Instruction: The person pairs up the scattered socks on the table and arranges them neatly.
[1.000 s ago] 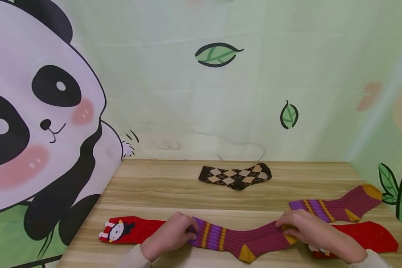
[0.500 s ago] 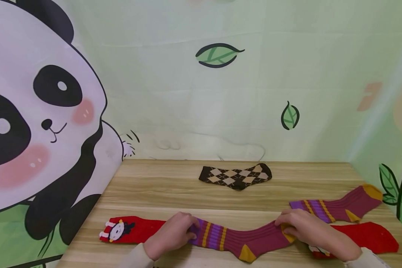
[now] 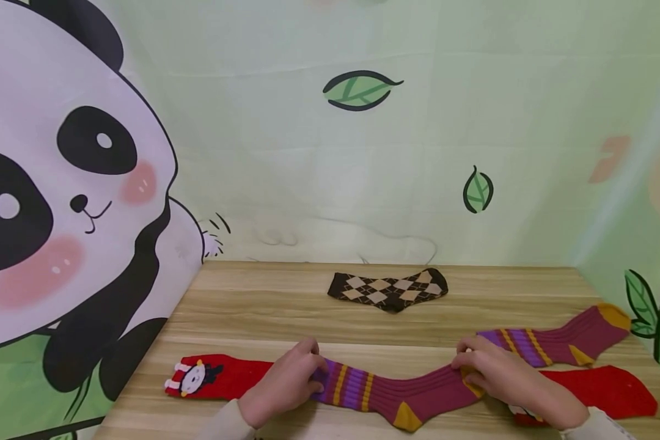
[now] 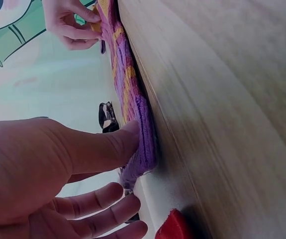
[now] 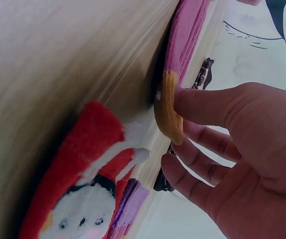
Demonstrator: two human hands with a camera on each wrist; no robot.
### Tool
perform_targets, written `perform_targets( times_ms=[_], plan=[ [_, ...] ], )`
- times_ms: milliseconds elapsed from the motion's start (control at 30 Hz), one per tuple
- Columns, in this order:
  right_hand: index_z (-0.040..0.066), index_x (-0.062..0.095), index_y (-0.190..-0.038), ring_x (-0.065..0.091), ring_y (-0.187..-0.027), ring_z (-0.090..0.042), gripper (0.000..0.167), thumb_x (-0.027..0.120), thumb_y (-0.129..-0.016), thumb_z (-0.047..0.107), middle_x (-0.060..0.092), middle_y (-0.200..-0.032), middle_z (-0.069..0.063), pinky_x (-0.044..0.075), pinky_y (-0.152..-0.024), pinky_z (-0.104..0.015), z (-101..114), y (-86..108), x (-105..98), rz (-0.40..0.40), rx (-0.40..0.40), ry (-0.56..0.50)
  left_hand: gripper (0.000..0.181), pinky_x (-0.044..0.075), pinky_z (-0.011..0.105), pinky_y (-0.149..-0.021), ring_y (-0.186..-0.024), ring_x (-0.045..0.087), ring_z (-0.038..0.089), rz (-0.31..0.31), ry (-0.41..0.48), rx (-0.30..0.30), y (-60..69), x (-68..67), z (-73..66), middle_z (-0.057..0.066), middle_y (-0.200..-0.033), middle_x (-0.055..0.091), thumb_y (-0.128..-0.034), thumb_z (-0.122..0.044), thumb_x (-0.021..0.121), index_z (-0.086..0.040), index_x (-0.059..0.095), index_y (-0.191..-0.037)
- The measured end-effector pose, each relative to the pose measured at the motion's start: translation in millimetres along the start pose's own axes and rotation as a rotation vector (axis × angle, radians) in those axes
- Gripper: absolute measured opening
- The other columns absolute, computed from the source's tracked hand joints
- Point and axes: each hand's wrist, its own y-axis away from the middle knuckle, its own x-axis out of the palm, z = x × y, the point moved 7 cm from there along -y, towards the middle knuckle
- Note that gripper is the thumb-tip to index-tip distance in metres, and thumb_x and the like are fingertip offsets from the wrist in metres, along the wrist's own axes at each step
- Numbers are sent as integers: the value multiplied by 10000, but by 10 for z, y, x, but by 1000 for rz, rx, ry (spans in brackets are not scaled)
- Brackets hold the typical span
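Observation:
A maroon ribbed sock (image 3: 412,391) with a purple-and-mustard striped cuff and mustard heel lies stretched sideways near the table's front. At its cuff, my left hand (image 3: 286,384) pinches the purple edge; the left wrist view shows the thumb (image 4: 103,147) pressed on the knit, other fingers spread below. My right hand (image 3: 503,377) pinches the mustard toe (image 5: 167,109), thumb on one side and fingers behind. Left of the cuff is a red sock (image 3: 236,374) with a white animal face. Another red sock (image 3: 616,388) lies partly hidden under my right forearm.
A matching maroon sock (image 3: 566,336) lies at the right, just behind the red one. Farther back is a brown argyle sock (image 3: 387,292). The wooden table (image 3: 264,318) ends at a printed backdrop (image 3: 286,153) with a panda and leaves.
Knuckles of both hands have risen slightly, while the grip on cuff and toe stays in place. The socks have not moved; the head view has shifted a touch.

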Motion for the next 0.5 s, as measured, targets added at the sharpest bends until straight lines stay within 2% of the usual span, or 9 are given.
perform_targets(
  times_ms=[267, 500],
  plan=[
    [184, 789, -977, 486, -875, -80, 222, 846, -818, 40, 540, -985, 94, 495, -691, -260, 0, -8, 16, -13, -2, 16, 167, 513, 281, -740, -832, 523, 119, 0, -39, 19, -10, 20, -8, -10, -901, 544, -786, -143, 898, -86, 792, -901],
    [166, 778, -1004, 499, -831, -31, 222, 827, -835, 30, 545, -948, 108, 491, -664, -241, -13, 12, 60, 4, 18, -27, 131, 537, 269, -749, -835, 568, 116, 45, 5, 14, -20, 50, 0, 10, -901, 620, -823, -139, 871, -86, 783, -904]
  ],
)
